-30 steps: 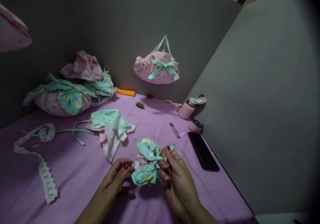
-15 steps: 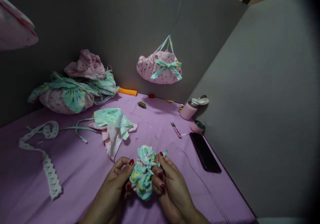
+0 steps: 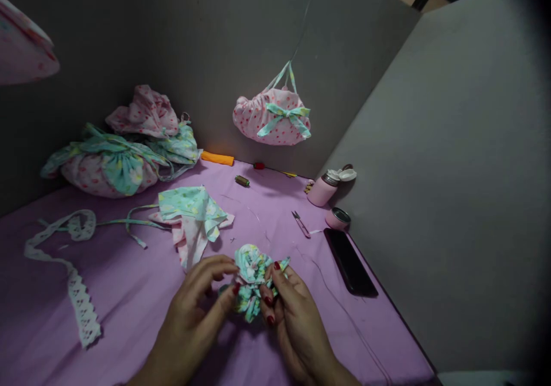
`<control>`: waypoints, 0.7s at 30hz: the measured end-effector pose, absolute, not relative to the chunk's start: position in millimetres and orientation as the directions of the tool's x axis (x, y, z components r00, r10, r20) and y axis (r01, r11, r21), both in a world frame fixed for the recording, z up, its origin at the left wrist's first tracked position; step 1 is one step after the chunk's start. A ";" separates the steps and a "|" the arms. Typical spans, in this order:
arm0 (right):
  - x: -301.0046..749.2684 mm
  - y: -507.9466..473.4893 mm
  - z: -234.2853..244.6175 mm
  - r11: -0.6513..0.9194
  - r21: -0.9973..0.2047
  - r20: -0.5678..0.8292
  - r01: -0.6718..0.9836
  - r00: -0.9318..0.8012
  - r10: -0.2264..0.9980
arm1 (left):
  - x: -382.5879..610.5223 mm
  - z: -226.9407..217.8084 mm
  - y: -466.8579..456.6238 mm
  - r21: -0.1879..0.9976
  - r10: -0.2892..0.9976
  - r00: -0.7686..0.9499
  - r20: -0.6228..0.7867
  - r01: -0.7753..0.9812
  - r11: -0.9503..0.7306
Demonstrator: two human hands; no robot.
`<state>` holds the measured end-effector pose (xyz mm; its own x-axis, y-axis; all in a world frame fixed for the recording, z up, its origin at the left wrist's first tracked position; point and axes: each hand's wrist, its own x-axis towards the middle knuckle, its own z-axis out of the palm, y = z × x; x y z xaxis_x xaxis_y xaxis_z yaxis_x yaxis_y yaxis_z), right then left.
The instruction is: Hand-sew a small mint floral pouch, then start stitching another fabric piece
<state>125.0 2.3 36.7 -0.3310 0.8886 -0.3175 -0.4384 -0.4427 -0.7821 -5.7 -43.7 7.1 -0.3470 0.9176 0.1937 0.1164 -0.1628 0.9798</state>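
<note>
A gathered piece of mint floral fabric [image 3: 251, 266], bunched into ruffles, is between my two hands just above the purple cloth. My right hand [image 3: 297, 311] pinches its right side between thumb and fingers. At its left edge my left hand [image 3: 200, 302] has thumb and fingers curved around the ruffles, touching them; part of the fabric is hidden behind these fingers. Behind my left hand lie mint and pink fabric pieces [image 3: 189, 208] with thin ties. A loose thread [image 3: 321, 274] runs over the cloth right of my right hand.
White lace trim [image 3: 81, 305] lies at left. Thread snips [image 3: 301, 224], a black phone [image 3: 350, 262], a pink bottle [image 3: 322, 189] and its cap [image 3: 338, 218] are at right. A thread spool [image 3: 242, 181] stands behind. Sewn pouches [image 3: 112, 170] pile at back left; a pink dotted pouch [image 3: 275, 122] hangs above.
My left hand has loosened and shifted its fingers higher along the ruffled fabric. The fabric has turned, showing a rosette-like top. My right hand keeps its pinch.
</note>
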 end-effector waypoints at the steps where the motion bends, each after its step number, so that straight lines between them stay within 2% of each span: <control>1: 124.3 2.1 36.5 -0.439 -0.798 -0.305 -0.413 -0.351 0.885 | -5.9 11.5 -44.2 0.942 0.921 -0.262 0.287 0.251 -0.222; 3: 123.4 1.7 35.4 -0.424 -0.828 -0.291 -0.368 -0.365 0.884 | -4.9 18.3 -42.9 0.870 0.929 -0.081 0.361 0.387 -0.305; 6: 124.3 2.0 32.0 -0.366 -0.884 -0.255 -0.292 -0.357 0.899 | -2.7 20.0 -37.1 0.821 0.936 0.039 0.351 0.469 -0.327; 10: 128.2 4.7 30.9 -0.262 -0.951 -0.171 -0.166 -0.426 0.889 | -1.4 15.5 -30.8 0.789 0.944 0.065 0.324 0.533 -0.307; 13: 131.0 9.6 38.4 -0.206 -0.968 -0.117 -0.145 -0.465 0.877 | 0.2 15.8 -29.5 0.759 0.942 0.075 0.326 0.573 -0.308; 18: 141.4 24.7 53.2 -0.032 -0.954 0.063 -0.300 -0.303 0.951 | 0.7 17.1 -28.0 0.759 0.954 0.041 0.295 0.596 -0.261; 21: 150.8 33.4 48.4 0.101 -0.969 0.149 -0.224 -0.208 0.967 | -2.1 14.1 -25.7 0.772 0.962 0.040 0.269 0.588 -0.240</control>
<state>150.8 33.4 48.4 -0.2081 0.9667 0.1489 -0.2243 0.1010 -0.9693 -2.1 -25.7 14.1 0.0396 0.9622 0.2694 0.5884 -0.2404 0.7720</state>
